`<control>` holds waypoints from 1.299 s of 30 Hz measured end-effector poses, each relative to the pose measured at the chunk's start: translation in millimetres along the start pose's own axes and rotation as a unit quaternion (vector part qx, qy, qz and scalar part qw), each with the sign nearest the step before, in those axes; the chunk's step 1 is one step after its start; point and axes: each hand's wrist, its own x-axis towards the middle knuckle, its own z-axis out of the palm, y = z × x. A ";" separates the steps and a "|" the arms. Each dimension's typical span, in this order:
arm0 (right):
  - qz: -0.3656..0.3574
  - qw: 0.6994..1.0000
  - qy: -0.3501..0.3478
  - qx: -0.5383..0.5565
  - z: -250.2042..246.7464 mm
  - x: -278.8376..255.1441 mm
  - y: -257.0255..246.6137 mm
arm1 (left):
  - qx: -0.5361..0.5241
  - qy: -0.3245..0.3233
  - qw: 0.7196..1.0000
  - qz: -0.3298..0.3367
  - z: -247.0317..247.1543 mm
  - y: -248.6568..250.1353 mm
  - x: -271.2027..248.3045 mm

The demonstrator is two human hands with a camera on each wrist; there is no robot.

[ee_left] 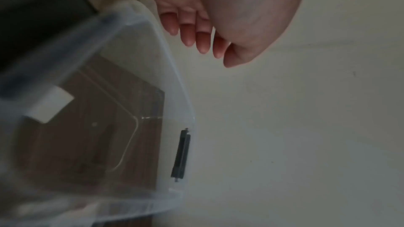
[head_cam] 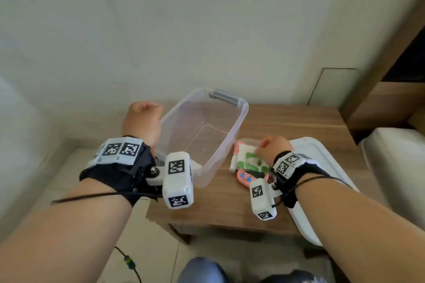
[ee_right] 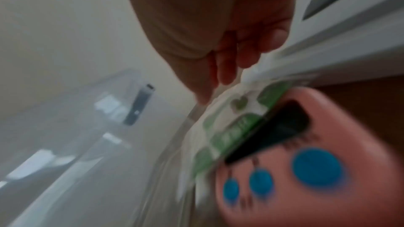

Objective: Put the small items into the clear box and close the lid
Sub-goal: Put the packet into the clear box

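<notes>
The clear box [head_cam: 232, 138] stands open on the wooden table, with nothing visible inside; its wall [ee_left: 174, 78] fills the left wrist view. My left hand [head_cam: 145, 110] hovers by the box's left side, fingers [ee_left: 203, 44] loosely curled, holding nothing. Right of the box lies a white packet with a green print [head_cam: 248, 159] on top of a pink gadget with blue buttons [head_cam: 245, 178]. My right hand [head_cam: 264, 145] grips the packet's [ee_right: 236, 118] far edge. The pink gadget [ee_right: 338, 135] lies under it, blurred.
The white lid [head_cam: 322, 163] lies on the table's right side, under my right wrist and past the table's [head_cam: 287, 122] front edge. A wall stands close behind the table. A wooden bed frame [head_cam: 391, 89] and white bedding [head_cam: 395, 158] are at the right.
</notes>
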 end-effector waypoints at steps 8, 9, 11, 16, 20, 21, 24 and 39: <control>-0.029 0.997 -0.008 -0.070 15.2 -31.6 -8.3 | 0.063 -0.022 0.995 -0.080 1.6 -26.6 -12.1; -0.033 0.996 -0.010 -0.078 16.7 -31.6 -7.7 | 0.081 -0.035 0.992 -0.089 2.7 -29.5 -14.1; -0.041 0.992 -0.017 -0.115 17.4 -33.3 -8.1 | 0.101 -0.058 0.989 -0.092 6.1 -36.3 -18.3; -0.038 0.984 0.005 -0.177 10.3 -32.6 -9.5 | 0.096 -0.079 0.990 -0.060 13.3 -48.6 -22.9; -0.005 0.995 0.088 -0.039 -8.9 -40.1 -9.6 | 0.107 -0.083 0.990 -0.045 15.1 -52.1 -20.4; 0.001 0.993 0.115 0.018 -15.0 -43.5 -10.0 | 0.111 -0.084 0.989 -0.045 15.3 -52.4 -20.3; 0.009 0.973 0.191 0.132 -35.0 -53.6 -15.2 | 0.132 -0.087 0.986 -0.045 14.6 -50.7 -22.9; -0.193 0.966 0.130 0.114 -13.2 -82.8 -56.0 | 0.190 -0.126 0.973 -0.027 -6.0 -56.7 -27.6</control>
